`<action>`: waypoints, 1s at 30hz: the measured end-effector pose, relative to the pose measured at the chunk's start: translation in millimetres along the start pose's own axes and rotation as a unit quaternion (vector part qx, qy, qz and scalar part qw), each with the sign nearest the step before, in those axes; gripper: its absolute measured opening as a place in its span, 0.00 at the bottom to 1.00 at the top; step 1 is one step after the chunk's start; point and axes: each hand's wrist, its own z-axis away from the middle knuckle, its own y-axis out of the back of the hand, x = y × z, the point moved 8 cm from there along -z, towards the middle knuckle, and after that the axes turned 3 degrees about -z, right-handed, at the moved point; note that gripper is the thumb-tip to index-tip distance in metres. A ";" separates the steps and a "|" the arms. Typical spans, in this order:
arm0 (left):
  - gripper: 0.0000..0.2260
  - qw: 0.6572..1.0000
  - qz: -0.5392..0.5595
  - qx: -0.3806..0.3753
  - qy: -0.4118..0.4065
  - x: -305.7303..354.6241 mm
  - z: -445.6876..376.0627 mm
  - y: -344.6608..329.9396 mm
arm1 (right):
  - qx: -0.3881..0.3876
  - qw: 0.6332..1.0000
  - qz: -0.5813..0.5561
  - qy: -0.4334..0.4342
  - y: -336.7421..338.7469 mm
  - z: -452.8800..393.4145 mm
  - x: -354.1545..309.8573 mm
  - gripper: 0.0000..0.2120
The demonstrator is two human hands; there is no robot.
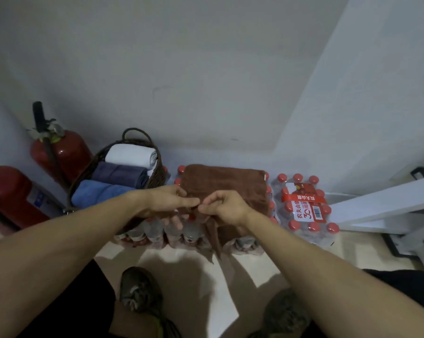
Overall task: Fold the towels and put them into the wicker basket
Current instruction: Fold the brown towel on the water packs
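Note:
A brown towel (226, 184) lies spread on top of a pack of water bottles (172, 231), with one corner hanging over the front. My left hand (168, 200) and my right hand (224, 206) meet at the towel's near edge, and each pinches the cloth there. To the left stands the dark wicker basket (157, 173). It holds three rolled towels: a white one (130, 154), a dark blue-grey one (119, 175) and a light blue one (96, 192).
Two red fire extinguishers (62, 152) (9, 193) stand at the left wall. A second bottle pack with a red label (303, 206) sits to the right. A white ledge (381, 203) juts in from the right. My shoes (140, 291) stand on the pale floor below.

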 end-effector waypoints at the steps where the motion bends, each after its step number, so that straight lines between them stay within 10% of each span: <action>1: 0.27 0.997 -0.064 0.021 -0.027 8.6 5.7 9.6 | -0.003 1.000 -0.004 -0.001 5.8 1.2 -16.1 0.06; 4: 0.35 0.948 -0.224 0.144 -0.175 39.8 25.9 19.8 | 0.002 1.000 -0.022 -0.001 16.0 8.5 -50.1 0.04; 8: 0.20 0.916 -0.177 0.198 -0.301 63.1 39.4 0.9 | -0.006 0.995 -0.091 -0.049 12.2 26.9 -45.6 0.04; 22: 0.06 0.864 -0.132 0.317 -0.369 82.0 54.0 23.9 | -0.099 0.965 -0.240 -0.028 -7.3 45.1 -27.5 0.17; 30: 0.11 0.906 0.020 0.257 -0.335 71.8 47.2 26.4 | -0.126 0.991 0.048 0.003 7.2 54.0 -30.0 0.05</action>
